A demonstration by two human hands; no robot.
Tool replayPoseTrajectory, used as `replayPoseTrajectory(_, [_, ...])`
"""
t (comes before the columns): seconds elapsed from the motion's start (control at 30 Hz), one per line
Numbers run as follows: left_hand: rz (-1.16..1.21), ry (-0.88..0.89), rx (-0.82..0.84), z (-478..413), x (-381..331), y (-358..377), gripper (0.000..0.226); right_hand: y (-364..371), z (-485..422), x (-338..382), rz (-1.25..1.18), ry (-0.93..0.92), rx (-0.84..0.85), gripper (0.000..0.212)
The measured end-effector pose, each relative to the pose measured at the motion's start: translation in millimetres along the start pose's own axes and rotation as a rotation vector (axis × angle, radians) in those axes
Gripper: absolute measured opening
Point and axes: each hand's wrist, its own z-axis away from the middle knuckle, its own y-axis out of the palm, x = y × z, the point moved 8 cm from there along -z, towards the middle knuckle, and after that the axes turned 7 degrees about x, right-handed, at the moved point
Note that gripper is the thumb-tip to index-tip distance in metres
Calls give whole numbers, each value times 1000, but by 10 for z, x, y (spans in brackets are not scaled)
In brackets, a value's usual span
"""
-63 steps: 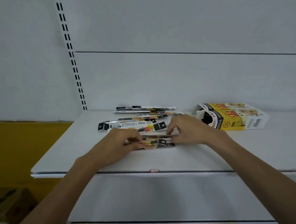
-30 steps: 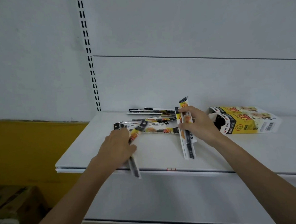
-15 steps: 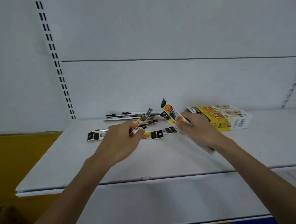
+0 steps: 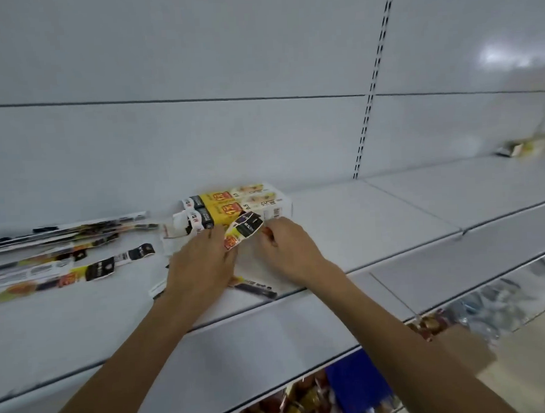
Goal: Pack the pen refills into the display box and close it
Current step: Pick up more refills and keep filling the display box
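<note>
- Two hands meet just in front of the display box (image 4: 236, 205), which lies on its side at the back of a white shelf (image 4: 360, 217), close to the rear wall.
- Your left hand (image 4: 201, 267) lies palm down with its fingers curled over a held bundle (image 4: 244, 228) of refill packs. The fingertips reach almost to the box's left end.
- Your right hand (image 4: 291, 252) has its fingers curled in against the bundle's other edge, so both hands are grasping it. Blur hides the exact finger placement.
- Part of the bundle rises between your hands, touching or just short of the box front. Its other end pokes out from under your hands on the side away from the box.
- By my reading the task is at an early stage. The end flap (image 4: 179, 225) at the box's left end stands open, and you cannot see whether anything is inside.
- Several loose refill packs (image 4: 88, 271) are scattered to the left of the box, well apart from it, some overlapping.
- What seems to be left: slide the bundle in through the open end, collect the scattered packs, then fold the flap shut.
- Each pack is long, thin and flat, white with black, yellow and orange-red print. The box is yellow and white, with a black band near its open end.
</note>
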Motion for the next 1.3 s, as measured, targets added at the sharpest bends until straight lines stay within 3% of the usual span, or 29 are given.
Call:
replayPoseTrajectory(0.13, [29, -20, -76, -80, 125, -183, 25, 132, 38, 292, -91, -142, 181, 42])
replayPoseTrajectory(0.23, [17, -38, -83, -29, 262, -296, 24, 260, -9, 420, 7, -181, 288, 54])
replayPoseTrajectory(0.37, [51, -76, -61, 54, 448, -346, 19, 330, -99, 509, -49, -208, 377, 25])
replayPoseTrajectory(0.5, [52, -68, -57, 90, 510, -369, 15, 297, -183, 444, 15, -205, 404, 13])
replayPoseTrajectory(0.6, [-1, -10, -80, 115, 405, -417, 22, 129, -240, 279, 27, -192, 352, 5])
replayPoseTrajectory(0.8, [162, 118, -33, 4, -125, -373, 38, -521, -65, -345, 69, -143, 149, 16])
replayPoseTrajectory(1.03, [153, 310, 160, -269, -1367, 150, 10, -1551, 628, -1720, 168, 141, -120, 31])
replayPoseTrajectory(1.2, [161, 558, 150, -362, -2306, 403, 11, -2064, 1301, -2584, 145, 335, -129, 22])
replayPoseTrajectory(1.3, [161, 668, 155, -443, -2836, 553, 11, -2337, 1664, -3027, 215, 420, -203, 29])
